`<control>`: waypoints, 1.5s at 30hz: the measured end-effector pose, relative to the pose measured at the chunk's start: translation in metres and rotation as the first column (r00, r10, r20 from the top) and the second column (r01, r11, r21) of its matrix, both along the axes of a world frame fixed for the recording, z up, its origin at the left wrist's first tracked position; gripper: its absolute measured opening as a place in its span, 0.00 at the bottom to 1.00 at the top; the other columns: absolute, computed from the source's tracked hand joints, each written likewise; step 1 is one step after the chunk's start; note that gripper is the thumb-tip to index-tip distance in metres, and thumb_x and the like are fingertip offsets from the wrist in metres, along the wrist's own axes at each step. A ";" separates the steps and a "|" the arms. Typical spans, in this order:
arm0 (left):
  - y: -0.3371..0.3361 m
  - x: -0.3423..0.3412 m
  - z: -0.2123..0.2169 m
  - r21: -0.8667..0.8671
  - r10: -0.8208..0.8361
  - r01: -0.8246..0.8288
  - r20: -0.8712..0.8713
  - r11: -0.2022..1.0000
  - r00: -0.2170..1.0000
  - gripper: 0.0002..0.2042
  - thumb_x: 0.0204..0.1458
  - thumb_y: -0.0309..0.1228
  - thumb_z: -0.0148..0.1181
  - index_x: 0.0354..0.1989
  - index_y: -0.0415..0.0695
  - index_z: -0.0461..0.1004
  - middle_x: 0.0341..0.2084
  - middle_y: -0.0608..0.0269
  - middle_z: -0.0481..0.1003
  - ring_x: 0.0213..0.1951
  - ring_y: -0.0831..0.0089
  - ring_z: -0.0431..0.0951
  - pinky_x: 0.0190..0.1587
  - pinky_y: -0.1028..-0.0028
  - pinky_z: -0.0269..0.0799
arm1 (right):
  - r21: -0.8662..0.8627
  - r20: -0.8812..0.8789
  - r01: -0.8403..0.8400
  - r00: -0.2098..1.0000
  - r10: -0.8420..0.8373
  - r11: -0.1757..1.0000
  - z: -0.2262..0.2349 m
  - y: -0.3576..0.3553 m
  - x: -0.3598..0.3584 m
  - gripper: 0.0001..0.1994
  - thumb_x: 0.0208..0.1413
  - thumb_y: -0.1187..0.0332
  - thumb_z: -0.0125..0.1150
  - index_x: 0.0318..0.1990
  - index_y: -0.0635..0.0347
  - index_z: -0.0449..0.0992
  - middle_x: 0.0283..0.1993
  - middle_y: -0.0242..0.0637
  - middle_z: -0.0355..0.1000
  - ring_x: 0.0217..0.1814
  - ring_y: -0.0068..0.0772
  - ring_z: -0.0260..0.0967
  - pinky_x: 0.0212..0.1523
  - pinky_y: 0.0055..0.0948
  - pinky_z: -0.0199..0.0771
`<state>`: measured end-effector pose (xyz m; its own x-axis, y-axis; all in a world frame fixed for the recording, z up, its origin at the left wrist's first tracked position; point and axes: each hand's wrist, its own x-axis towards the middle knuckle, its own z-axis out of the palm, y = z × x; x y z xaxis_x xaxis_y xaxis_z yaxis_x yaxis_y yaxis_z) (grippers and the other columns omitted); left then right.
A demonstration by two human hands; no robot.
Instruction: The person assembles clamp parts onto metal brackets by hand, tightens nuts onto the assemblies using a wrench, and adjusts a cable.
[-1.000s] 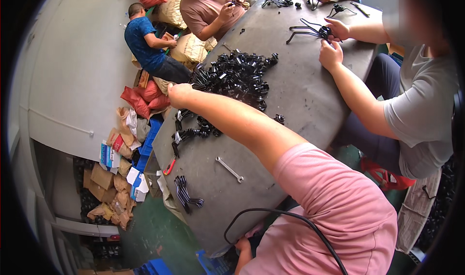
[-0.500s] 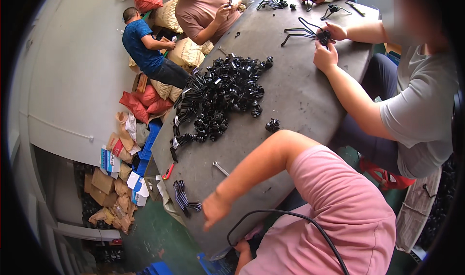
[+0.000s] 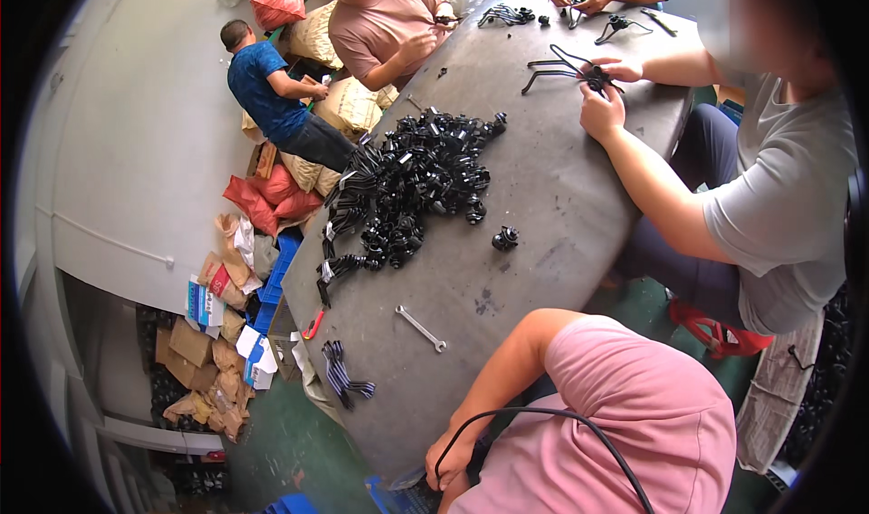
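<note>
At the table's near edge, my right hand (image 3: 449, 457) hangs from a bare arm with a pink sleeve, its fingers curled downward. What they close on, if anything, is hidden. Just below it a sliver of my left arm (image 3: 458, 490) shows, its hand concealed behind the right one. A black cable (image 3: 529, 410) loops over my right forearm and shirt. Nearest on the grey table (image 3: 534, 288) lie a silver open-ended wrench (image 3: 421, 329), a small bundle of dark bent rods (image 3: 340, 376) and a red-handled tool (image 3: 313, 324).
A large heap of black metal parts (image 3: 407, 183) fills the table's middle, with one loose black part (image 3: 505, 238) beside it. At right, a co-worker in grey handles a bent-rod assembly (image 3: 593, 77). Other people work beyond. Sacks (image 3: 348, 102) and cartons (image 3: 188, 344) stand left.
My right hand has drawn back from beside the bent rods to the table's near edge, uncovering the whole wrench. The grey-shirted co-worker has turned the rod assembly slightly.
</note>
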<state>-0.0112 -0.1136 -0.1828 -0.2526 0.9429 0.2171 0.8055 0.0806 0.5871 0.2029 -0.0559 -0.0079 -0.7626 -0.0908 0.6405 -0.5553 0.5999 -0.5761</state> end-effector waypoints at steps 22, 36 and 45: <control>0.043 -0.005 0.024 0.007 0.003 -0.002 -0.111 1.000 0.994 0.21 0.55 0.42 0.67 0.48 0.36 0.81 0.47 0.40 0.80 0.48 0.45 0.80 0.53 0.54 0.73 | -0.648 0.125 0.354 0.923 -0.364 0.674 0.067 -0.007 -0.025 0.19 0.75 0.54 0.40 0.45 0.63 0.67 0.21 0.37 0.72 0.23 0.34 0.76 0.33 0.39 0.74; 0.044 0.007 0.031 -0.038 -0.007 0.000 -0.174 0.999 0.985 0.20 0.55 0.42 0.67 0.47 0.36 0.81 0.46 0.40 0.80 0.47 0.45 0.81 0.53 0.53 0.73 | -0.540 -0.077 0.376 0.869 -0.490 0.753 0.042 -0.006 -0.047 0.18 0.75 0.55 0.42 0.39 0.61 0.64 0.18 0.33 0.64 0.20 0.34 0.67 0.28 0.38 0.69; 0.049 0.008 0.033 -0.069 -0.016 0.000 -0.224 0.998 0.974 0.20 0.55 0.42 0.67 0.46 0.36 0.82 0.45 0.41 0.81 0.47 0.44 0.81 0.52 0.53 0.73 | -0.511 -0.087 0.376 0.872 -0.482 0.773 0.028 -0.007 -0.043 0.19 0.76 0.55 0.40 0.36 0.61 0.62 0.17 0.34 0.62 0.19 0.36 0.66 0.28 0.40 0.69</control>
